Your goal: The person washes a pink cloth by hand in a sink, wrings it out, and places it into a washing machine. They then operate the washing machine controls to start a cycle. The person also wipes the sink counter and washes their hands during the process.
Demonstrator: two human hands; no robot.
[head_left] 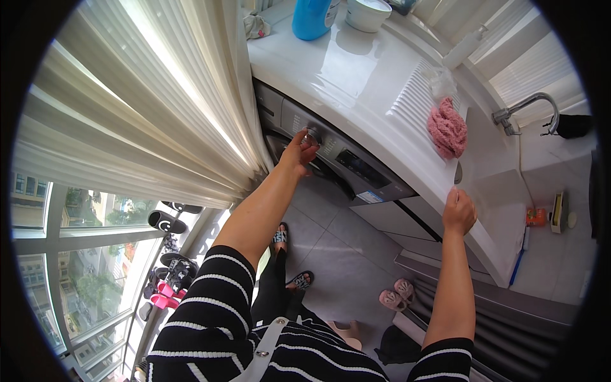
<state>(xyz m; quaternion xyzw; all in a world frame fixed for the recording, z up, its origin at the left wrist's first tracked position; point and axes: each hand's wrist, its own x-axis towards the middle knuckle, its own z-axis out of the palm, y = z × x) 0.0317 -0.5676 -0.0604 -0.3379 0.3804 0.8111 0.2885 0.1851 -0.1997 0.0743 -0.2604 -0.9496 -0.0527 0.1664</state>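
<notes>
My left hand (301,155) reaches forward to the front panel of a grey washing machine (334,153) built in under the white counter. Its fingers are closed round the machine's silver dial (311,137). Over the front rim of the white sink (487,245), my right hand (460,211) is curled into a fist, touching or just above the rim. Whether anything is inside that fist is hidden. Right of the dial, the panel carries a dark display (361,169). The round door (328,175) below is partly covered by my left hand.
A pink cloth (448,129) lies on the ribbed drainboard by the tap (525,108). A blue bottle (313,19) and a white tub (368,14) stand at the counter's far end. Curtains (146,95) hang at left; pink shoes (396,294) sit on the floor at right.
</notes>
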